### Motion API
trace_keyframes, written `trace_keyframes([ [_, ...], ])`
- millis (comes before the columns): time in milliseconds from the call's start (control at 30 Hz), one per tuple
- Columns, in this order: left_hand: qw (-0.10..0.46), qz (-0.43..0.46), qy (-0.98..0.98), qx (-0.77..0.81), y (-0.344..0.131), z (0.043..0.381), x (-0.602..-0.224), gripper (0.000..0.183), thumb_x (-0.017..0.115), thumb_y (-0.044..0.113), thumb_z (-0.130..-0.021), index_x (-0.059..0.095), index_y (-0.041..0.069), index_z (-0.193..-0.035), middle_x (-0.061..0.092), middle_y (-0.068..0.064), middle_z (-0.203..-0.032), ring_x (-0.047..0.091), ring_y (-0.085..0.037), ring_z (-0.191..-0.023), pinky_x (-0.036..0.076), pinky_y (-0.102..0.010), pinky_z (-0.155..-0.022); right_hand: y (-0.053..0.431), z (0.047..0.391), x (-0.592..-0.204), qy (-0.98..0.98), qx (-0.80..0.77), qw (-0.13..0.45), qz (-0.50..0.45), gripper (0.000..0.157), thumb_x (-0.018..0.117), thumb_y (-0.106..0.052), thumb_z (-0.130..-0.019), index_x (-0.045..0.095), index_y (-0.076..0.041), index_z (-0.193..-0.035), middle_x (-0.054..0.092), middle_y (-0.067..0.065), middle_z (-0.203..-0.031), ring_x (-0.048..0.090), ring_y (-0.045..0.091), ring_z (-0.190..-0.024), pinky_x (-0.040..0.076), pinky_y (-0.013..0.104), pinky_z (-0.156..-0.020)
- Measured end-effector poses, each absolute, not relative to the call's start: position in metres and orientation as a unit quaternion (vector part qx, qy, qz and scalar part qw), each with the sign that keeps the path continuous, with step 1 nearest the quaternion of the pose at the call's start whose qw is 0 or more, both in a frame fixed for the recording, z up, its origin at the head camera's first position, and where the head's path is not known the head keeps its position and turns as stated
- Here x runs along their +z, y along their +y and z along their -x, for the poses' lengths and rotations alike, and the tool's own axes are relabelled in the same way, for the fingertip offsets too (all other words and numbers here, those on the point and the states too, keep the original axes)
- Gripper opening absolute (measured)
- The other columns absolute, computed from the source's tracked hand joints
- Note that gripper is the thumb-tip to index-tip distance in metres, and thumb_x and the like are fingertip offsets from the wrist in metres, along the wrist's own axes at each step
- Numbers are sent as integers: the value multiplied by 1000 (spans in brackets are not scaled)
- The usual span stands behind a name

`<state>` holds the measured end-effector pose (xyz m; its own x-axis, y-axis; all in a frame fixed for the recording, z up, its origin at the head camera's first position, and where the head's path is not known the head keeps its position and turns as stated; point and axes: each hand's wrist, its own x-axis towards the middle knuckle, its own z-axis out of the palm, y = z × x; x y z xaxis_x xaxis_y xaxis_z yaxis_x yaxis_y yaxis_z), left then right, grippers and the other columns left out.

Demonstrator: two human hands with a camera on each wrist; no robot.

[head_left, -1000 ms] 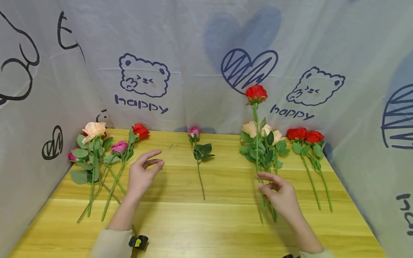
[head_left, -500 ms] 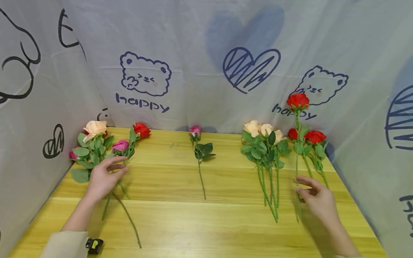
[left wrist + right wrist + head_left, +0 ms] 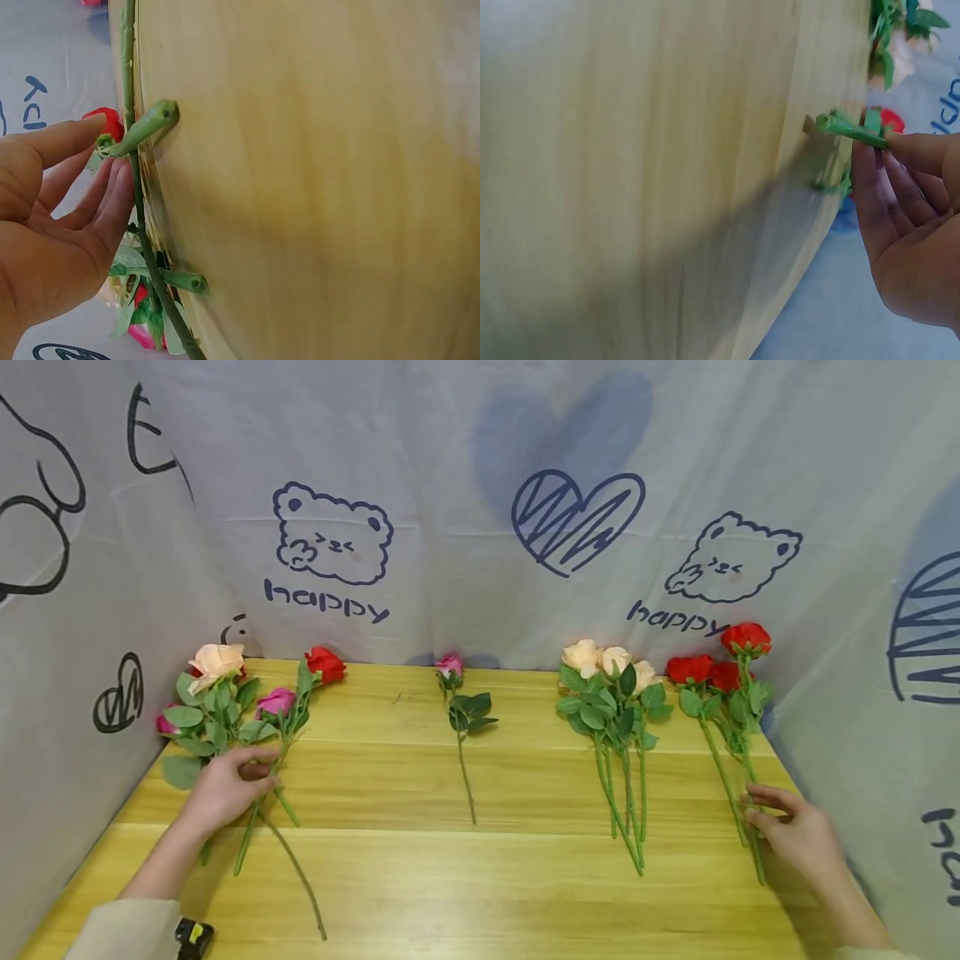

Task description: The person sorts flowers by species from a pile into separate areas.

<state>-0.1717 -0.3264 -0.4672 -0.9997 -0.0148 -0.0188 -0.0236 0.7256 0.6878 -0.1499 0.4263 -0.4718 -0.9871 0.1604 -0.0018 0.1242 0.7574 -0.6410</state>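
Note:
My right hand [image 3: 801, 839] pinches the green stem of a red rose [image 3: 746, 639] between thumb and fingers. Its bloom overlaps two other red roses [image 3: 690, 669] at the table's right side. In the right wrist view the cut stem end [image 3: 840, 126] sticks out past my fingertips. My left hand [image 3: 228, 789] is at the left group, thumb and fingers apart on either side of the stem [image 3: 154, 124] of another red rose [image 3: 325, 665]. A thin dark stem [image 3: 140, 202] runs just beyond those fingers. A pink rose [image 3: 277, 702] lies beside that red one.
A peach rose [image 3: 216, 666] with leafy stems lies at the far left. One pink rose [image 3: 450, 667] lies alone at mid-table. Several peach roses [image 3: 582, 657] lie together right of centre. Cloth walls [image 3: 450, 510] enclose the wooden table [image 3: 420, 885] at back and sides.
My right hand has carried its red rose rightward from over the peach roses and lowered it beside the red pair. My left hand has moved left and down to the left group's stems.

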Motion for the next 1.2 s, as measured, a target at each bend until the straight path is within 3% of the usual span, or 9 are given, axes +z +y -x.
trace_keyframes([
  [167,15,11,933,360,-326,172,-467,44,75,10,-95,64,-6,-135,72,-26,-112,67,-43,-105,53,-35,-75,442,155,-475,-951,304,27,51,41,66,-11,-102,60,11,-136,64,35,-128,70,25,-88,55,24,-59],
  [400,22,6,931,364,-325,171,-469,40,73,5,-94,66,-6,-133,74,-23,-108,69,-40,-102,55,-35,-74,448,159,-476,-945,324,-12,42,40,66,-9,-101,60,14,-132,68,33,-120,59,-7,-77,58,28,-59],
  [600,34,1,925,378,-325,170,-468,40,72,5,-95,65,-8,-133,73,-25,-112,70,-40,-104,57,-37,-80,448,162,-476,-941,334,-27,43,40,66,-9,-101,59,16,-132,68,33,-120,61,-5,-77,60,30,-59],
  [867,42,11,918,395,-323,169,-465,40,72,6,-97,65,-9,-134,73,-27,-114,71,-37,-104,56,-26,-77,448,162,-473,-938,338,-46,55,43,66,-11,-102,57,16,-134,67,33,-123,62,-4,-78,61,31,-61],
  [1100,55,29,905,422,-323,168,-465,42,70,9,-100,63,-7,-137,70,-28,-123,68,-40,-112,53,-18,-75,446,160,-474,-933,350,-39,73,49,64,-24,-105,57,13,-137,65,33,-129,55,-14,-80,61,29,-64],
  [1200,56,32,901,429,-323,167,-465,42,69,12,-101,62,-6,-139,68,-28,-128,66,-41,-116,52,-17,-76,443,158,-472,-937,339,-26,84,51,61,-27,-106,58,11,-139,62,35,-132,59,-11,-78,59,27,-63],
])
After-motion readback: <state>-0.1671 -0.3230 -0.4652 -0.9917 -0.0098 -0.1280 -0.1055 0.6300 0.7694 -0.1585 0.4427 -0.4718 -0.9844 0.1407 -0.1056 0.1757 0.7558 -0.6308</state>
